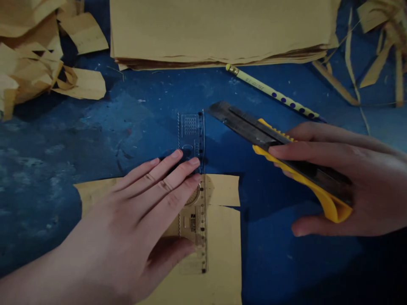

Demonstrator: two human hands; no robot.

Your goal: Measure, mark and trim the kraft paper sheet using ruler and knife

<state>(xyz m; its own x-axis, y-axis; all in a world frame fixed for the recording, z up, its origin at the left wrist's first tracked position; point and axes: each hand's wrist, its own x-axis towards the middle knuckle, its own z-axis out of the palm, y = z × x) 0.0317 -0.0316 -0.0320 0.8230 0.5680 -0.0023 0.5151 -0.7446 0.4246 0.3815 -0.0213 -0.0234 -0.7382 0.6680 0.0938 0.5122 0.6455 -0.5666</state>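
My left hand [143, 212] lies flat with its fingers stretched out, pressing on a clear plastic ruler [190, 127]. The ruler runs up and down the view, its lower part over a sheet of yellow-brown paper [224, 254] and its upper part past the sheet's top edge. A slit shows in the paper at its right edge, right of the ruler. In my right hand [356, 169] is a yellow utility knife [305, 178], held above the table. Its blade is out and points to the upper left, the tip close to the ruler's top end.
A stack of yellow-brown paper [222, 34] sits at the back of the blue table [143, 106]. A pale yellow pencil [273, 91] with purple dots lies before it. Paper scraps [32, 63] pile at the far left, and thin paper strips [381, 55] at the far right.
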